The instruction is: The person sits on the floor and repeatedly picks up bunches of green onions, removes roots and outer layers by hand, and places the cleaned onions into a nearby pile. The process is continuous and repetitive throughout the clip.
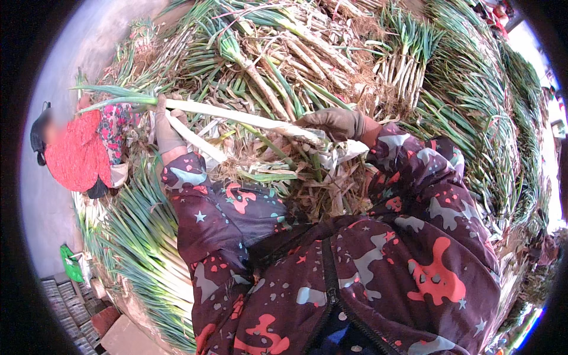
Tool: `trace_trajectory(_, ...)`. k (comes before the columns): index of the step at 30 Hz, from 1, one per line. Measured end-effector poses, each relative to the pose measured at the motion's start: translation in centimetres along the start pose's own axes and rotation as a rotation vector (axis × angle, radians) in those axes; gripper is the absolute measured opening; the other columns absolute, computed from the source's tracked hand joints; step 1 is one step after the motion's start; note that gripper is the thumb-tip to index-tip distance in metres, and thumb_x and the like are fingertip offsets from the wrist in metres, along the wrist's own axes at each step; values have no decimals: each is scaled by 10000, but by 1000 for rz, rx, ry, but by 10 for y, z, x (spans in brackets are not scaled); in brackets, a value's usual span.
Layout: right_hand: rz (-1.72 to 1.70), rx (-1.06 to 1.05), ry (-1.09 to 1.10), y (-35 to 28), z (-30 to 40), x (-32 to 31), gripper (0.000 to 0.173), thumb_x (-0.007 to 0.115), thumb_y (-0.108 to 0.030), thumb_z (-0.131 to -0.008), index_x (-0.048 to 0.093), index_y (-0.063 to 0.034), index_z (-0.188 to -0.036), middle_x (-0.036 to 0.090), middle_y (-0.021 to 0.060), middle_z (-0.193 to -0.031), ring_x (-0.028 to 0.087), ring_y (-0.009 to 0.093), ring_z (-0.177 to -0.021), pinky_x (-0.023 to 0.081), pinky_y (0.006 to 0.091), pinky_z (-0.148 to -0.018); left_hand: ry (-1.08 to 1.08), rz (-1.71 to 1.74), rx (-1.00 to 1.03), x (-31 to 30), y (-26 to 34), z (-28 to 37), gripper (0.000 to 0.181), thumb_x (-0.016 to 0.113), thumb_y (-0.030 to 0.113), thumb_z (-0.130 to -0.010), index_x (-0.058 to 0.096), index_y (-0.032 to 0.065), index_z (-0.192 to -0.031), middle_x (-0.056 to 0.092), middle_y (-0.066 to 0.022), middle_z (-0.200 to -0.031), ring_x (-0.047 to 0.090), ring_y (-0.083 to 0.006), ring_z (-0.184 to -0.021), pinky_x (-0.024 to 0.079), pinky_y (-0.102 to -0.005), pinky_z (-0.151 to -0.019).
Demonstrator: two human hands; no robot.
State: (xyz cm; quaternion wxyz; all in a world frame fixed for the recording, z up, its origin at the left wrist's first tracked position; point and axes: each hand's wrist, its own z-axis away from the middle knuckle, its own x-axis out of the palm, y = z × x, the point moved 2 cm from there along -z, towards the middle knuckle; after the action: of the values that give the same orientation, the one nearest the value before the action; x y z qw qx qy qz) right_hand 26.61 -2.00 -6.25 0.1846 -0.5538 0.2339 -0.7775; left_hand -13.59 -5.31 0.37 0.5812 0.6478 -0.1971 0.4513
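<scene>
My left hand (pixel 170 128), in a brownish work glove, grips a long green onion (pixel 230 115) just below its green leaves. A second white stalk (pixel 199 143) with a rooted end slants down from the same hand. Toward the root end of the long onion, my gloved right hand (pixel 337 124) is curled, its fingertips against the white shaft. Loose pale outer skin (pixel 348 153) hangs just below the right hand. Dry peelings and roots (pixel 333 191) lie beneath, between my legs.
Unpeeled green onions (pixel 306 53) are heaped ahead. A bundle (pixel 404 75) stands at upper right, beside a long green bank of onions (pixel 479 102). Cleaner white-shafted onions (pixel 155 253) lie at my left. Another person (pixel 77 148) in red sits at the far left.
</scene>
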Motion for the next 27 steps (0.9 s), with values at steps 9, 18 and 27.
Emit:
trace_trajectory(9, -220, 31, -106, 23, 35, 15, 437, 445, -319, -995, 419, -14, -1307, 641, 207, -1088, 696, 261, -810, 603, 353, -659, -5, 25, -43, -41, 6, -12, 282, 644, 192, -904, 471, 27, -1053, 553, -121, -925, 493, -91, -601, 419, -154, -393)
trace_trajectory(18, 103, -78, 93, 30, 33, 4, 324, 596, -296, -929, 587, -3, -1069, 674, 98, -862, 665, 143, -676, 551, 265, -595, 6, 39, -4, -24, 2, -9, 237, 650, 190, -899, 510, 36, -1013, 568, -139, -908, 504, -113, -631, 411, -155, -399)
trace_trajectory(27, 81, -5, 86, 55, 12, 28, 257, 587, -253, -936, 591, 4, -944, 634, 62, -824, 638, 145, -713, 543, 250, -633, -36, -144, 154, 9, 10, 14, 344, 642, 160, -899, 499, 3, -1169, 579, -149, -1020, 602, -200, -831, 510, -161, -529)
